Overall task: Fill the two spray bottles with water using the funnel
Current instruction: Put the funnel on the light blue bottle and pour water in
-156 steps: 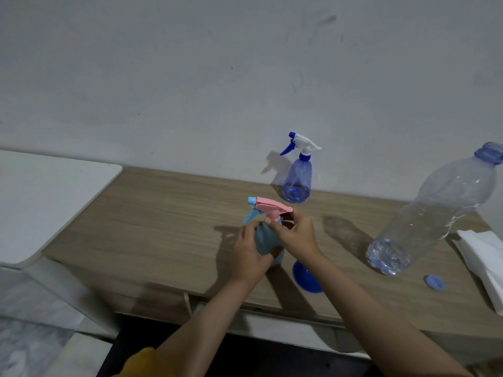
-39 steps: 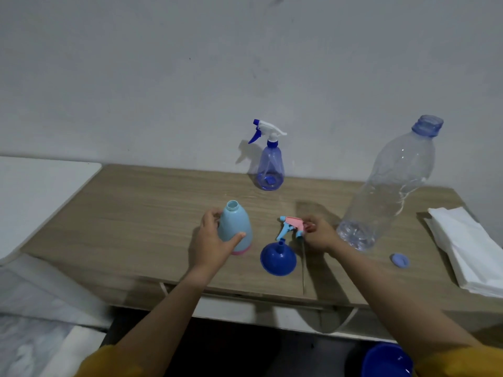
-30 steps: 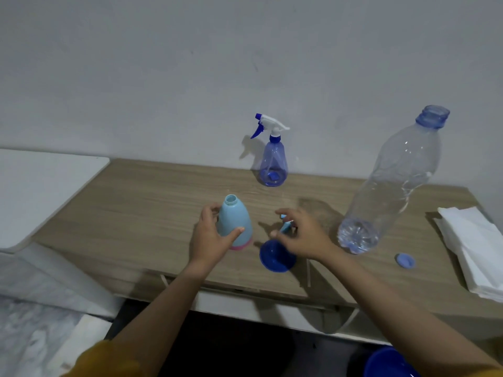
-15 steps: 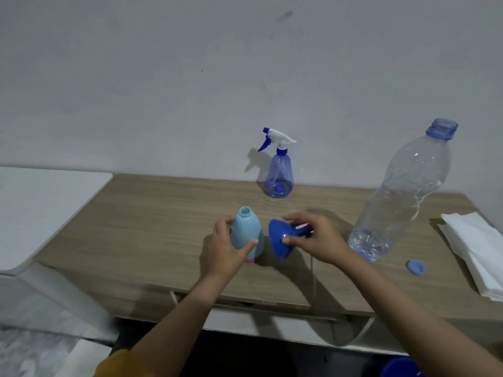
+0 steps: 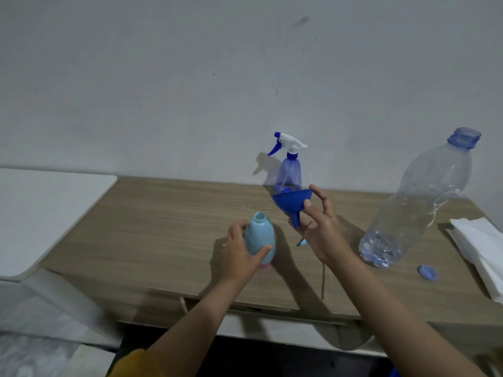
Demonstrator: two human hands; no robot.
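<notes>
Spray bottles, two of them, share the wooden tabletop [image 5: 152,235] with the large clear water bottle [image 5: 419,202], which serves as the landmark for what follows. Farthest to its left, a white surface [image 5: 40,213] butts against the tabletop's end. Nearer, but well to the left of the water bottle, stands the light blue spray bottle [image 5: 260,238] — upright, its neck open with no sprayer on it, a pink band at its base. The left hand [image 5: 239,257] grips its body, thumb across the front and fingers curled round the back. Just right of that, the right hand [image 5: 321,229] pinches the blue funnel [image 5: 292,202] by its cone, holding it in the air spout-down, above and to the right of the open neck, not touching it. Behind the funnel, at the wall and left of the water bottle, stands the translucent blue spray bottle [image 5: 288,172] with its white-and-blue sprayer fitted. The water bottle itself is uncapped, a little water at its bottom. Its blue cap [image 5: 428,272] lies on the tabletop to its front right; beyond that — at the right edge — sit folded white tissues [image 5: 481,246].
</notes>
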